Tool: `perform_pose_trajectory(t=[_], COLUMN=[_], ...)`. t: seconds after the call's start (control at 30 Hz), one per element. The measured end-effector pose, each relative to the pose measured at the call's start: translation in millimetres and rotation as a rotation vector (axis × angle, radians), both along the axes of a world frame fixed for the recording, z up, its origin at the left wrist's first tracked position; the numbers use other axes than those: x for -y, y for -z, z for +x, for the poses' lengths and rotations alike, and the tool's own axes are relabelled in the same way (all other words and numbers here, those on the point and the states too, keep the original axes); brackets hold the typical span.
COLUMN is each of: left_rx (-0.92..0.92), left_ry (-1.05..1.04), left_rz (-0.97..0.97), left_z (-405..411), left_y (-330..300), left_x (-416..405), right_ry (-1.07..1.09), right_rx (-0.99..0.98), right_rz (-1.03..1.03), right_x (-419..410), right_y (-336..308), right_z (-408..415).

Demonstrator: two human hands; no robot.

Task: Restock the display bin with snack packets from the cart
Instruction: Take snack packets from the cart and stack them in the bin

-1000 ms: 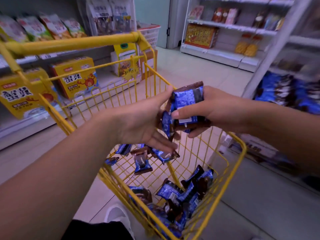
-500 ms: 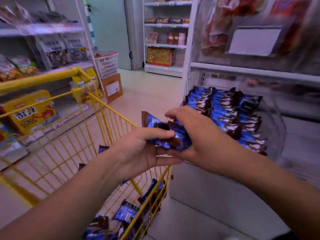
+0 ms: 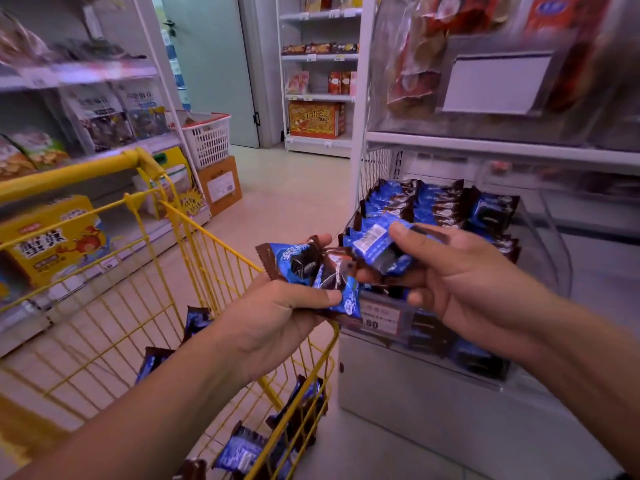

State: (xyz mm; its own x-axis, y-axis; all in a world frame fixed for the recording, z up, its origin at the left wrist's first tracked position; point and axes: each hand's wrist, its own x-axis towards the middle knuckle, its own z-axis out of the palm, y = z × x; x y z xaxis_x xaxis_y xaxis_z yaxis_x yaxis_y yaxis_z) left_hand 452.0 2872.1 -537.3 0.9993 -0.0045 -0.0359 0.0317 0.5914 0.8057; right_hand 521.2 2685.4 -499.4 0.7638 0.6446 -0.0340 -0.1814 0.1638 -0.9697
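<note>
Beside shop shelves, left hand (image 3: 277,317) grips two snack packets (image 3: 311,271), right hand (image 3: 460,282) one (image 3: 377,244)

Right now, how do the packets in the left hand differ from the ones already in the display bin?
The packets in the left hand are a loose, crumpled bunch pointing different ways; the packets in the display bin stand packed in neat rows. The left hand holds only a few, above the yellow cart; the clear bin holds many. Both sets share the blue and brown wrapper.
</note>
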Motion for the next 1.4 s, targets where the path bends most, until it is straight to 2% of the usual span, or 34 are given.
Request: perform_pose_trajectory(t=[0.1,0.33,0.4,0.53,0.67,0.73,0.8,0.87,0.93,0.97,1.0,1.07,1.13,1.27,1.4], left_rx=[0.016,0.066,0.043,0.081,0.154,0.153,0.101,0.030,-0.020,-0.021,-0.007,0.037,0.056,0.061,0.059], left_ry=[0.004,0.050,0.057,0.083,0.109,0.017,-0.037,-0.043,-0.039,-0.031,-0.016,0.030,0.051,0.070,0.102], left_rz=[-0.075,-0.056,-0.086,-0.179,-0.067,0.005,0.000,-0.054,-0.146,-0.193,-0.221,-0.234,-0.250,-0.290,-0.209], left_z=[2,-3,-5,-8,-8,-6,-4,-3,-3,-3,-2,-2,-2,-8,-12], left_y=[2,-4,-6,-7,-9,-9,-9,-7,-6,-6,-5,-5,-6,-11,-8], left_x=[2,-3,-7,-8,0,3,0,-4,-5,-4,-1,3,5,-2,-6], right_ry=[0.042,0.015,0.053,0.119,0.119,0.100,0.155,0.314,0.467,0.477,0.435,0.230,0.081,0.089,0.069], right_rx=[-0.036,-0.051,-0.152,-0.520,-0.585,-0.507,-0.257,0.251,0.918,1.130,1.212,1.140,1.003,0.873,0.758], right_rz=[0.004,0.018,0.108,0.352,0.447,0.400,0.308,0.173,-0.093,-0.234,-0.348,-0.445,-0.376,-0.206,-0.047], right_x=[-4,-10,-11,-17,-25,-26,-24,-19,-15,-15,-17,-21,-19,-18,-18], right_y=[3,6,3,-3,3,9,12,10,10,13,17,25,29,26,26], right_z=[0,-9,-9,-11,-19,-23,-21,-18,-16,-15,-15,-17,-20,-19,-15])
